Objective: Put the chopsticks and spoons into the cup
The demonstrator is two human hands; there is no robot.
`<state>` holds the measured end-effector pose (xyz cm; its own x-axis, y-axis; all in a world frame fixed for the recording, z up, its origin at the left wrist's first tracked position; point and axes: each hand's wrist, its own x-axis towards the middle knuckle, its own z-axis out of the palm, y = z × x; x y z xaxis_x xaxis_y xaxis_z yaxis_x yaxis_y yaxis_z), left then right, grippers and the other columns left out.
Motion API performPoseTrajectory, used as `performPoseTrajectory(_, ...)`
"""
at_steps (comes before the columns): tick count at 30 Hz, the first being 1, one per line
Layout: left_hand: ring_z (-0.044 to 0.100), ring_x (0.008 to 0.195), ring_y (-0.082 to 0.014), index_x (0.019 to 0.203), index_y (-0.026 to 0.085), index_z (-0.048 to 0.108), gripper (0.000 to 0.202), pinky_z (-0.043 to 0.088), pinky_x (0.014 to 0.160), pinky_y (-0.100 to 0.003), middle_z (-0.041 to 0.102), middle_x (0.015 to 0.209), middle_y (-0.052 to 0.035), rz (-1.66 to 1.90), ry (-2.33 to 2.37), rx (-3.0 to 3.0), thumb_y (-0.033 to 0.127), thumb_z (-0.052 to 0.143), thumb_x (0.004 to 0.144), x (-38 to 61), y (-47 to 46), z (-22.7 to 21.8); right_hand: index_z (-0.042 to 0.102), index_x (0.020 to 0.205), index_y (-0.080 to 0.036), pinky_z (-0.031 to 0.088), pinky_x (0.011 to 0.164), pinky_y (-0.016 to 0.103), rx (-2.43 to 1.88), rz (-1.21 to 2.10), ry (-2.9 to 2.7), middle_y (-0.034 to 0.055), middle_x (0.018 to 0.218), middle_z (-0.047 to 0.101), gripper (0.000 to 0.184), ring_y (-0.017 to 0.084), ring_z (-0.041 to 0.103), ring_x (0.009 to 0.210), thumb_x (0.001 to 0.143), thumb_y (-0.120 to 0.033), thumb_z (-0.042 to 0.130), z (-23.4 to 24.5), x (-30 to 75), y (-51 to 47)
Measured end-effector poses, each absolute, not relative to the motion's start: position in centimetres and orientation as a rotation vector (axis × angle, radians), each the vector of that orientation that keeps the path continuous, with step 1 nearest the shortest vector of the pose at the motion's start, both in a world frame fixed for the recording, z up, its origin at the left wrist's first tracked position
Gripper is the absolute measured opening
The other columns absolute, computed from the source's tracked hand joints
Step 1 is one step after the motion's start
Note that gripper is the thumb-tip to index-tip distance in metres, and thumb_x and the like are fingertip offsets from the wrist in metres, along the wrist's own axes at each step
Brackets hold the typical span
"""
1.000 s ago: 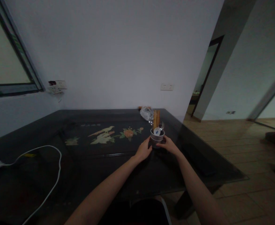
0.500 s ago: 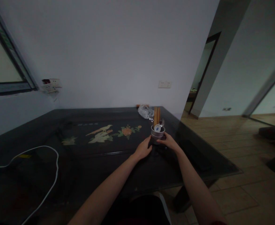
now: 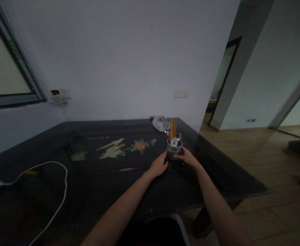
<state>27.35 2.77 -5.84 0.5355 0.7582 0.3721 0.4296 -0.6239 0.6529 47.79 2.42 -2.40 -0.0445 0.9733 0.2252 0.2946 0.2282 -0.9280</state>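
Note:
A small grey utensil holder (image 3: 174,149) stands on the dark table (image 3: 93,184) near its right side. Several wooden chopsticks (image 3: 173,127) and a white spoon with a blue mark (image 3: 173,141) stick out of it. My left hand (image 3: 159,165) curls against the holder's left base. From the other side, my right hand (image 3: 188,158) grips the holder's lower right. Both forearms reach in from the bottom of the view.
A clear plastic bag (image 3: 160,123) lies behind the holder by the wall. A white cable (image 3: 59,191) loops over the table's left part. The table's centre carries a painted bird and flower inlay (image 3: 119,148). Wooden floor and a doorway (image 3: 223,82) lie to the right.
Both hands stay on the holder, which has shifted slightly right and away; the view has swung a little.

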Motion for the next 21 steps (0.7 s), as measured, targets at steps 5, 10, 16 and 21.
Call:
performPoseTrajectory(5,0.035,0.134,-0.0221,0.144,0.013,0.027,0.064,0.030,0.112,-0.038,0.035,0.147,-0.0113,0.879,0.970,2.297,0.021,0.046,0.083,27.4,2.9,-6.0,0.053,0.114,-0.014,0.047,0.095,0.043,-1.217,0.902,-1.523,0.0149,0.122,0.060,0.060,0.026,0.060,0.108,0.060,-0.025,0.077,-2.6,47.9,2.6)
performPoseTrajectory(10,0.036,0.134,-0.0224,0.145,0.016,0.026,0.066,0.031,0.111,-0.039,0.035,0.147,-0.0095,0.876,0.964,2.279,0.021,0.048,0.083,27.3,2.9,-5.9,0.053,0.115,-0.016,0.045,0.097,0.044,-1.185,0.936,-1.514,0.0143,0.122,0.060,0.061,0.026,0.058,0.111,0.059,-0.025,0.078,-3.3,48.4,3.1)
performPoseTrajectory(16,0.036,0.134,-0.0219,0.145,0.016,0.027,0.066,0.030,0.112,-0.039,0.035,0.147,-0.0091,0.878,0.961,2.266,0.021,0.049,0.082,27.3,2.8,-5.8,0.051,0.120,-0.017,0.044,0.098,0.045,-1.174,0.956,-1.501,0.0132,0.124,0.059,0.068,0.027,0.057,0.113,0.059,-0.026,0.079,-3.8,48.5,3.4)
performPoseTrajectory(21,0.035,0.134,-0.0221,0.144,0.014,0.028,0.066,0.030,0.112,-0.038,0.035,0.147,-0.0106,0.883,0.961,2.270,0.022,0.048,0.082,27.4,2.9,-5.8,0.052,0.120,-0.018,0.042,0.101,0.045,-1.159,0.950,-1.509,0.0130,0.127,0.057,0.068,0.027,0.055,0.115,0.059,-0.027,0.079,-3.8,48.5,3.4)
